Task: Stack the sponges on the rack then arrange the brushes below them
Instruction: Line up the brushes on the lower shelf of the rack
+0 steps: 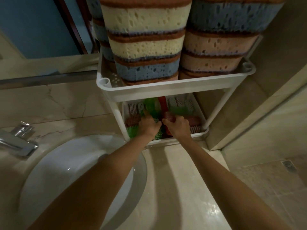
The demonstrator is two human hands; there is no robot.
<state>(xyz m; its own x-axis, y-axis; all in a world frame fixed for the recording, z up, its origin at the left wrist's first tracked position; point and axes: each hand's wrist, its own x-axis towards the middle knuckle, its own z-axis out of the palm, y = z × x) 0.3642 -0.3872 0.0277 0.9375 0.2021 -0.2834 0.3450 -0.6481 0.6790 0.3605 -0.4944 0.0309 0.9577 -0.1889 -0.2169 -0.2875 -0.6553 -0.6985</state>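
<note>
A white two-tier rack (166, 87) stands on the counter. Its upper shelf holds two tall stacks of sponges: yellow and blue ones (144, 47) on the left, pink and blue ones (216, 45) on the right. The lower shelf (199, 133) holds several brushes with green and red handles. My left hand (149, 126) rests on a green brush (150, 106), fingers curled over it. My right hand (178, 126) is closed around a red brush (168, 117). Both hands sit inside the lower shelf, side by side and nearly touching.
A white round sink (66, 171) lies at the lower left with a chrome tap (18, 138) beside it. A mirror (38, 25) and its reflection fill the upper left. A beige wall (274, 80) stands close on the rack's right.
</note>
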